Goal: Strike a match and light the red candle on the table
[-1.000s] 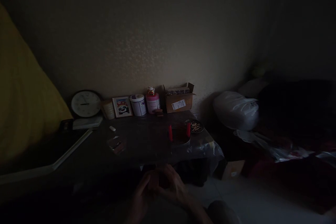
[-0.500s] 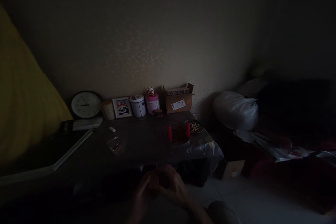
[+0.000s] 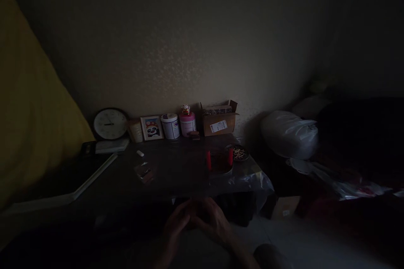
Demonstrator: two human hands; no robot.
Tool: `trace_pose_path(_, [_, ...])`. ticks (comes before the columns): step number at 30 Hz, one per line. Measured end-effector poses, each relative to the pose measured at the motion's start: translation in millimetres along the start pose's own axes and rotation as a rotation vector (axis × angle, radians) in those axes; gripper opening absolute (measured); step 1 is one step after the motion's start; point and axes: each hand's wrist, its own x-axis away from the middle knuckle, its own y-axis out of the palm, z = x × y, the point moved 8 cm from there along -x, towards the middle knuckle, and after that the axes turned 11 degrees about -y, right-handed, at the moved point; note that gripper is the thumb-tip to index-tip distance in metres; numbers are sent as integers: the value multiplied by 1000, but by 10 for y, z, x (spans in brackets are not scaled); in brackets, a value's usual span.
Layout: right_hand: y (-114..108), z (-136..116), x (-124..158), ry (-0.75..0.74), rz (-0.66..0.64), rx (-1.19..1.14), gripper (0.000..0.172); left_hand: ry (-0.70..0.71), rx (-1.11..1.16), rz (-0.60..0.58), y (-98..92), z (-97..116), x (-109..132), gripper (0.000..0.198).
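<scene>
In dim light, my left hand (image 3: 177, 221) and my right hand (image 3: 215, 221) come together low in front of the table's front edge. The fingers of both are curled around a small reddish-brown thing (image 3: 192, 209), too dark to name. Beyond them on the dark table (image 3: 176, 168), two red candles (image 3: 208, 160) stand upright on a round tray (image 3: 222, 172). Beside it, a dark plate (image 3: 248, 155) holds several matchsticks (image 3: 239, 153). A clear packet (image 3: 144, 173) with brown pieces lies on the left, with a small white cylinder (image 3: 140, 153) behind it.
Along the wall stand a round clock (image 3: 110, 124), a framed panda picture (image 3: 152, 128), a white tin (image 3: 170, 126), a pink-lidded tin (image 3: 187, 125) with a figurine on top, and an open carton (image 3: 219, 125). A white plastic bag (image 3: 288, 134) sits right; a yellow curtain (image 3: 31, 105) hangs left.
The view has shifted slightly, so the scene sits a little further right. My hands stay together, with the fingers slightly changed around the small thing.
</scene>
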Motion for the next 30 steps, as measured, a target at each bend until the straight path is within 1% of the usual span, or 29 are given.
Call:
trace_pose_path(6, [-11,33,3,13,5,-29,38,-41,62,-9,34,-2,-10,37])
trace_pose_path(14, [-23,38,7,2,12,-21,37,-59,41,-1,11,29,-15,25])
trace_pose_path(19, [-15,60,10,14,13,-5,37,-67,17,15,34,48,61,28])
trace_pose_path(22, [-17,52,7,12,13,-14,36,-70,31,-19,50,36,33,30])
trace_pose_path(25, [-52,23,-3,24,35,-58,37,-53,45,-47,17,10,-54,30])
trace_pose_path(28, [-111,-11,-21,48,78,-149,32,-24,31,-14,-42,-16,-108,27])
trace_pose_path(30, [-150,1,-28,89,119,-215,27,7,21,4,-44,-11,-92,28])
